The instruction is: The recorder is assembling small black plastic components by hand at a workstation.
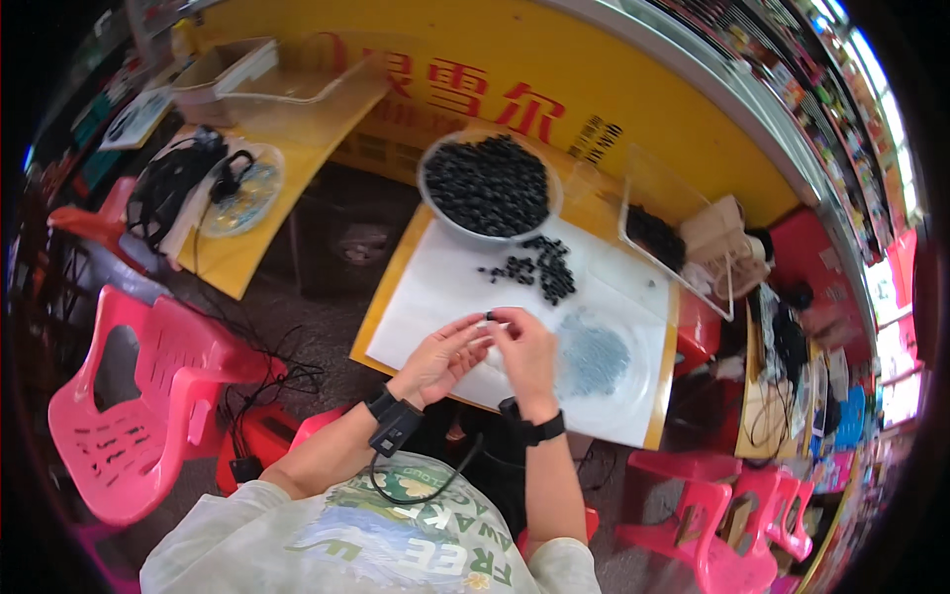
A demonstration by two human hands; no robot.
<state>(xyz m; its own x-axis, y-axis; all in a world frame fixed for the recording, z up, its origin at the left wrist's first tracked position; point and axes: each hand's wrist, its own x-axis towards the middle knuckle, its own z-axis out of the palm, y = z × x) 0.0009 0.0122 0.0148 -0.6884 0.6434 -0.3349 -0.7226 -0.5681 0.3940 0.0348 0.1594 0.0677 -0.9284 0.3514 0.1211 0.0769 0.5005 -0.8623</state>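
Note:
In front of my chest, over the near edge of a white-topped table (426,287), my two hands meet at the fingertips. My left hand (442,358) has its fingers bent and closed at the tips. Against them is my right hand (527,353), pinching too. A small black piece (489,316) shows between the fingertips; its exact kind is too small to make out. Beyond the hands lies a loose pile of similar black pieces (549,269). To the right of my right hand, many tiny pale-blue pieces (594,354) are spread on a clear round tray (645,381).
A large bowl (424,195) heaped with black pieces stands at the far side. At the back right is a clear bin (623,223). Pink plastic chairs (129,436) flank me, with cables (247,396) on the floor at left. A second yellow table (233,262) stands left.

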